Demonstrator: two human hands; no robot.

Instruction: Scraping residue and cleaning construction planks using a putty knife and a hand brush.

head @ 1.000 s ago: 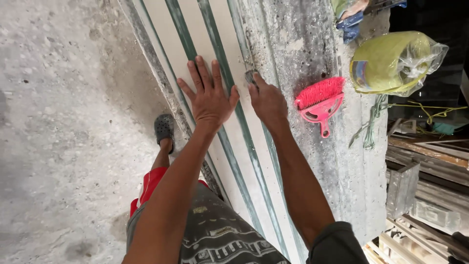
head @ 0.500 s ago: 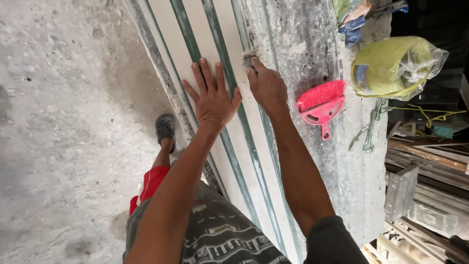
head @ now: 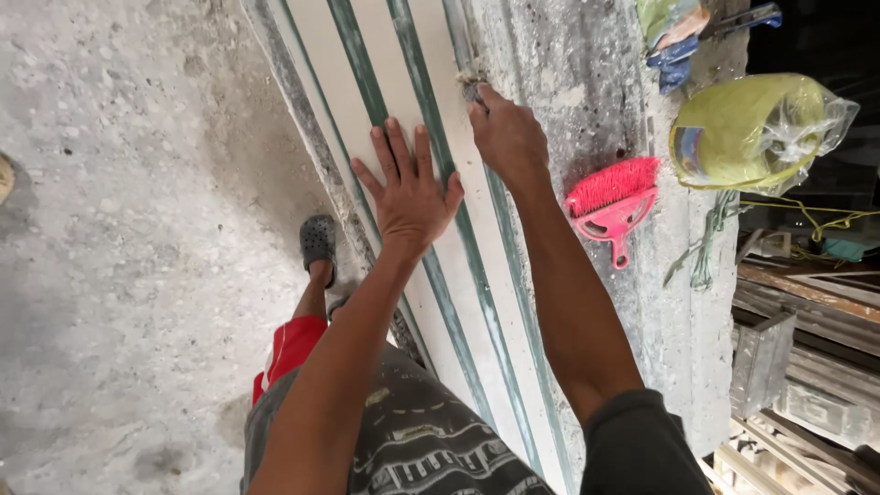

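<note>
Over a rough concrete floor (head: pixel 110 229), your left hand (head: pixel 408 188) lies flat and spread on the pale green-striped boards (head: pixel 367 55), your right hand (head: pixel 504 137) grips a small tool (head: pixel 473 89) against the boards' upper edge, still mid-length.

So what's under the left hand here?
The left hand lies flat on a pale panel with green strips, fingers spread. The patch beneath the palm is covered. The right hand grips a small tool beside it.
</note>
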